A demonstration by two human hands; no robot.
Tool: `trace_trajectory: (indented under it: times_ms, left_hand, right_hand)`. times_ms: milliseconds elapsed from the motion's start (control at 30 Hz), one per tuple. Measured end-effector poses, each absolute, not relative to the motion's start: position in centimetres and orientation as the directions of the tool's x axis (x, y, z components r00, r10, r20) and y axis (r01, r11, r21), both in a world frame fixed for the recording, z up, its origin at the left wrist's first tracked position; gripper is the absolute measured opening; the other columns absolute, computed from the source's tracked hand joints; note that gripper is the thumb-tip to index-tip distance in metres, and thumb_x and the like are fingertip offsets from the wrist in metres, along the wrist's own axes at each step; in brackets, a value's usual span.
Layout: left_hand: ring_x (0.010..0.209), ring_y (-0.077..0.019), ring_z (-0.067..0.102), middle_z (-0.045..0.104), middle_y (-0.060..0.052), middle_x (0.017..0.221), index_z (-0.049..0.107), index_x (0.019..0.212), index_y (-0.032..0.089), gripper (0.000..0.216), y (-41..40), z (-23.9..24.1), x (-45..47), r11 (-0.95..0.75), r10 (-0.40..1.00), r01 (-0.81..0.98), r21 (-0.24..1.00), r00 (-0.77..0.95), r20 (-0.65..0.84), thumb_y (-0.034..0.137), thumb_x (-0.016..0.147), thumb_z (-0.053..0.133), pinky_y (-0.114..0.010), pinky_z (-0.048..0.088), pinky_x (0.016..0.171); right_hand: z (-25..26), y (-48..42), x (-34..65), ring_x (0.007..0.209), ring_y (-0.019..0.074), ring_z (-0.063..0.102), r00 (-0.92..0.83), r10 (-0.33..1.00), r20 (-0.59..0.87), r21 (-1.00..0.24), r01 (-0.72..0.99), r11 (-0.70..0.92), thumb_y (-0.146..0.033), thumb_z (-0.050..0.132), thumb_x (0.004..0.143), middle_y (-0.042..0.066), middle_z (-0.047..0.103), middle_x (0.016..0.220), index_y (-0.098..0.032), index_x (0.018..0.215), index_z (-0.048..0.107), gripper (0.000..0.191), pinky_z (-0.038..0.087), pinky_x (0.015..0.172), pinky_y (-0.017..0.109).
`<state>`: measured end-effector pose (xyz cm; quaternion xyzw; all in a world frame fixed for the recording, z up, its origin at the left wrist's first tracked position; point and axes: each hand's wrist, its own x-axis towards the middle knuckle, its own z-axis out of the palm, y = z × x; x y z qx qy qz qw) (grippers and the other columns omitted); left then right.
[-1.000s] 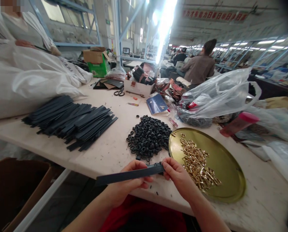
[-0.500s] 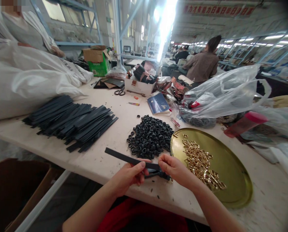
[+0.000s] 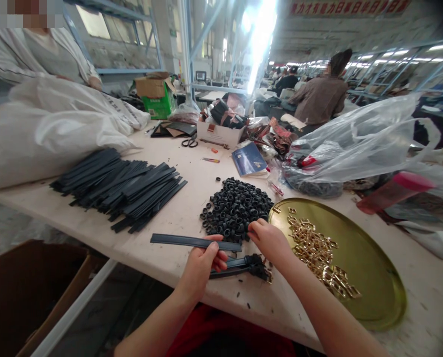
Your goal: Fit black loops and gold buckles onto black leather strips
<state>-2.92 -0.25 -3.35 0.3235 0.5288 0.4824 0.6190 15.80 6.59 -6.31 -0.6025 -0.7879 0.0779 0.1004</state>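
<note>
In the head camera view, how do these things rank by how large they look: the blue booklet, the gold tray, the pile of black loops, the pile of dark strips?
1. Gold tray
2. Pile of dark strips
3. Pile of black loops
4. Blue booklet

The held strip (image 3: 182, 241) looks like smooth leather or imitation leather with a faint sheen; the piled strips (image 3: 126, 191) look more matt. The small loops (image 3: 238, 206) seem leathery and fairly dull. Buckles (image 3: 312, 245) gleam like polished metal on a smooth, metallic-looking tray (image 3: 377, 267). The bag (image 3: 366, 153) is glossy, crinkled clear plastic, the tabletop (image 3: 193, 206) matt
</note>
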Motion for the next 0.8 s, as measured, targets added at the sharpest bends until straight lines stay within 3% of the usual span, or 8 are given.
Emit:
trace_trajectory:
  times_ms: [167,333,500,567,633,700,800]
  left_hand:
    - [0.046,-0.0083,0.052,0.058,0.002,0.059,0.044,0.101,0.014,0.032,-0.9,-3.1,-2.6,0.308,0.946,-0.243,0.920,-0.023,-0.322,0.031,0.074,0.048,-0.018,0.039,0.045]
    - [0.055,-0.0110,0.058,0.059,0.002,0.065,0.042,0.087,0.019,0.019,-1.7,-3.3,-2.4,0.222,0.974,-0.088,0.971,0.072,-0.216,0.029,0.073,0.051,-0.021,0.044,0.053]
    - [0.070,-0.0136,0.058,0.062,0.000,0.075,0.054,0.083,0.018,0.012,-1.7,-2.2,-2.7,0.024,0.937,0.154,0.988,0.342,-0.076,0.019,0.072,0.050,-0.024,0.045,0.067]
    - [0.075,-0.0141,0.057,0.062,-0.002,0.081,0.057,0.085,0.017,0.014,-1.5,-1.5,-2.8,-0.006,0.891,0.141,0.990,0.451,-0.059,0.020,0.075,0.047,-0.025,0.044,0.070]
    - [0.075,-0.0139,0.057,0.062,-0.004,0.080,0.055,0.083,0.016,0.013,-1.2,-1.1,-2.6,0.025,0.875,0.109,0.994,0.478,-0.074,0.025,0.079,0.046,-0.024,0.044,0.069]
    - [0.069,-0.0128,0.057,0.060,-0.002,0.072,0.050,0.079,0.016,0.012,-1.1,-1.0,-2.3,0.051,0.884,0.086,0.995,0.460,-0.085,0.028,0.079,0.047,-0.023,0.044,0.064]
    - [0.056,-0.0092,0.055,0.057,0.001,0.074,0.045,0.089,0.018,0.013,-1.1,-1.3,-1.8,0.045,0.913,0.094,0.995,0.401,-0.079,0.025,0.079,0.046,-0.020,0.043,0.055]
  right_hand:
    - [-6.6,6.5,16.1,0.067,0.0160,0.054,-0.255,0.966,0.043,-0.310,0.916,0.256,-0.015,0.055,0.073,0.003,0.056,0.072,-0.019,0.070,0.059,0.007,0.031,0.058,0.026]
    - [-6.4,6.3,16.9,0.072,0.0169,0.054,-0.199,0.975,0.101,-0.483,0.847,0.223,-0.020,0.054,0.074,0.003,0.056,0.077,-0.018,0.066,0.057,0.008,0.036,0.065,0.027]
    - [-6.0,4.9,17.5,0.062,0.0148,0.055,-0.094,0.992,0.082,-0.700,0.703,0.125,-0.035,0.044,0.081,0.002,0.058,0.067,-0.016,0.077,0.056,0.022,0.042,0.059,0.027]
    - [-5.7,4.0,17.4,0.061,0.0125,0.056,-0.057,0.998,0.021,-0.867,0.495,0.047,-0.039,0.043,0.082,0.002,0.061,0.070,-0.017,0.090,0.055,0.027,0.045,0.058,0.025]
    - [-5.1,3.0,17.0,0.061,0.0095,0.056,-0.059,0.993,-0.100,-0.990,0.103,-0.093,-0.040,0.050,0.079,0.001,0.062,0.075,-0.019,0.099,0.055,0.030,0.046,0.059,0.023]
    - [-4.5,2.1,16.5,0.059,0.0069,0.055,-0.115,0.970,-0.214,-0.935,-0.262,-0.238,-0.038,0.061,0.072,-0.001,0.061,0.072,-0.020,0.099,0.058,0.032,0.046,0.060,0.020]
    - [-3.8,1.1,15.8,0.058,0.0055,0.054,-0.172,0.944,-0.282,-0.832,-0.446,-0.330,-0.034,0.069,0.066,-0.003,0.060,0.066,-0.019,0.092,0.063,0.030,0.046,0.059,0.018]
